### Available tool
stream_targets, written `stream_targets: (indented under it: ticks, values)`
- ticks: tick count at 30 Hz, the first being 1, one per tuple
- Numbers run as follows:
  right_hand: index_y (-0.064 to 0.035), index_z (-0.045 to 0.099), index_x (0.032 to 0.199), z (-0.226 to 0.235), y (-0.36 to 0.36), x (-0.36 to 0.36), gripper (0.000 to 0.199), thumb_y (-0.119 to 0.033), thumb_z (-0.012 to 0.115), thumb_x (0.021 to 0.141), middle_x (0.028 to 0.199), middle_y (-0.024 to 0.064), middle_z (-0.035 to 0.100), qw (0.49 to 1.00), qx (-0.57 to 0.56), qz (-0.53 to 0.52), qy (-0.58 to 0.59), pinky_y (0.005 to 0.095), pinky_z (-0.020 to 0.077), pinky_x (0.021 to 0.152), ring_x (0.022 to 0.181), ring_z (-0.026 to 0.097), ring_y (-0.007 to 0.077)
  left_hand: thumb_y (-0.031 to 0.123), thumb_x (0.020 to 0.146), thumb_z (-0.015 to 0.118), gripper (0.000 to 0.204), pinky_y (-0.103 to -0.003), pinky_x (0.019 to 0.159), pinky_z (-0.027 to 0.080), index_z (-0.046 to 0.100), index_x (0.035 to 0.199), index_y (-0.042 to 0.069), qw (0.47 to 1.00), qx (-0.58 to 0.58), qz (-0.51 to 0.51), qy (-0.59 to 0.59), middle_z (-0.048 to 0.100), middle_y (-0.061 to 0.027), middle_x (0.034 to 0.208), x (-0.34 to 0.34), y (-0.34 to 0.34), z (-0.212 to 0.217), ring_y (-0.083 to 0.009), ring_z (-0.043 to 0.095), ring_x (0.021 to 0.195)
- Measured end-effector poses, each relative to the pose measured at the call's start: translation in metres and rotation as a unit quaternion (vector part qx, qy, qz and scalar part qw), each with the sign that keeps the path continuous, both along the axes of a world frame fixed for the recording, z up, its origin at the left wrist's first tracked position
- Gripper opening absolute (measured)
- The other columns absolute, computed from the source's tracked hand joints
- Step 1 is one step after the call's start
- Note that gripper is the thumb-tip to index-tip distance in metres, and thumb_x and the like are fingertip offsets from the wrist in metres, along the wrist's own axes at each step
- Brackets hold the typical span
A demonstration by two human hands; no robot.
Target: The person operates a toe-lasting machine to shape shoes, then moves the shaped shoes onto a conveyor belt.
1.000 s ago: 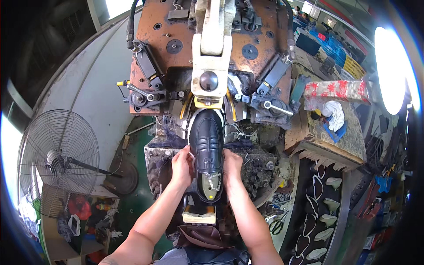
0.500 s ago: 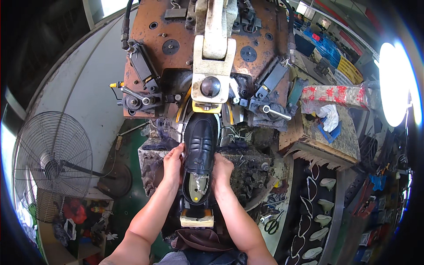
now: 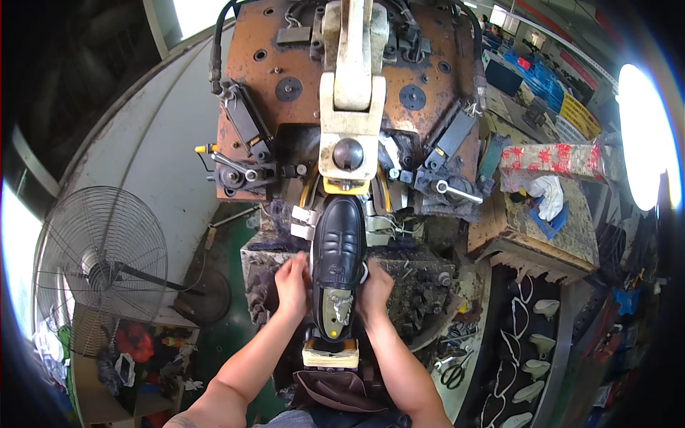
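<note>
We have a black shoe [image 3: 341, 239] mid-frame, toe pointing away from us, right at the yellow-edged foot [image 3: 346, 187] of the machine's pale arm [image 3: 349, 135]; can't tell if they touch. Its heel end is toward us, with the grey-green last [image 3: 336, 308] showing in the opening, near the beige pad [image 3: 330, 357].

Left grip [image 3: 292, 282]: fingers curled in, just beside the shoe's left flank; we can't tell whether it pinches anything. Right grip [image 3: 375, 289]: fist-like at the right flank, a white strip [image 3: 365, 272] by its inner edge; whether it's held, we can't tell.

Risks, in our judgement: if the two sides get uneven pull, the shoe could twist and the toe sit crooked under the foot. If the strip slips or snags, it could bunch along the edge. Worst one: fingers close to the metal-like blocks [image 3: 305, 222] beside the toe, so a pinch is possible if the machine closes early. Loose support at the heel could let the shoe tip.
</note>
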State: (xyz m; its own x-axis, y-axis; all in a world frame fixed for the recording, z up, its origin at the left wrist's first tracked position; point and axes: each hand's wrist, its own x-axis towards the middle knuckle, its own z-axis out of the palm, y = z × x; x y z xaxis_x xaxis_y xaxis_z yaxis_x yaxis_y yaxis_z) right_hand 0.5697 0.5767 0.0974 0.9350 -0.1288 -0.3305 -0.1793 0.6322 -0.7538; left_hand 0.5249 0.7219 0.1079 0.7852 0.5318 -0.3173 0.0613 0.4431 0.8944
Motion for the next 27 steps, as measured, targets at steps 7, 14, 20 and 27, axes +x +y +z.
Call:
stream_targets:
  ticks: [7,14,20,27]
  values:
    - [0.0042,0.063,0.100,-0.124,-0.146,-0.016,0.021,-0.006,0.057,0.083,0.100,0.0222,0.063,0.730,-0.668,-0.126,-0.074,0.0470,0.0438,0.091,0.098,0.057,0.0390,0.019,0.079,0.077,0.048,-0.037,0.072,0.054,0.053,0.112,-0.005,0.745,0.617,-0.194,0.163,0.068,-0.0157,0.093,-0.160,0.020,-0.294,-0.0204,0.064,0.081]
    - [0.0062,0.060,0.116,-0.137,-0.188,0.000,0.040,-0.017,0.059,0.083,0.119,0.0276,0.061,0.897,-0.291,0.210,0.259,0.0479,0.0479,0.090,0.111,0.056,0.0444,0.018,0.078,0.078,0.044,-0.035,0.072,0.054,0.056,0.108,-0.006,0.862,0.457,-0.160,0.152,0.069,-0.0153,0.093,-0.166,-0.001,-0.247,-0.0203,0.065,0.080]
    - [0.0069,0.065,0.104,-0.108,-0.193,-0.042,0.030,-0.012,0.055,0.083,0.102,0.0283,0.065,0.742,-0.659,0.102,0.069,0.0473,0.0488,0.088,0.099,0.061,0.0445,0.016,0.078,0.078,0.040,-0.034,0.072,0.054,0.059,0.105,-0.007,0.935,0.307,-0.098,0.150,0.070,-0.0149,0.093,-0.219,0.046,-0.183,-0.0201,0.065,0.079]
    - [0.0055,0.066,0.098,-0.049,-0.155,-0.071,0.021,-0.009,0.056,0.086,0.102,0.0242,0.067,0.807,-0.553,0.105,-0.180,0.0443,0.0489,0.090,0.098,0.062,0.0417,0.001,0.077,0.075,0.028,-0.027,0.073,0.054,0.066,0.102,-0.008,0.917,0.356,-0.124,0.131,0.071,-0.0094,0.091,-0.164,0.013,0.167,-0.0133,0.066,0.077]
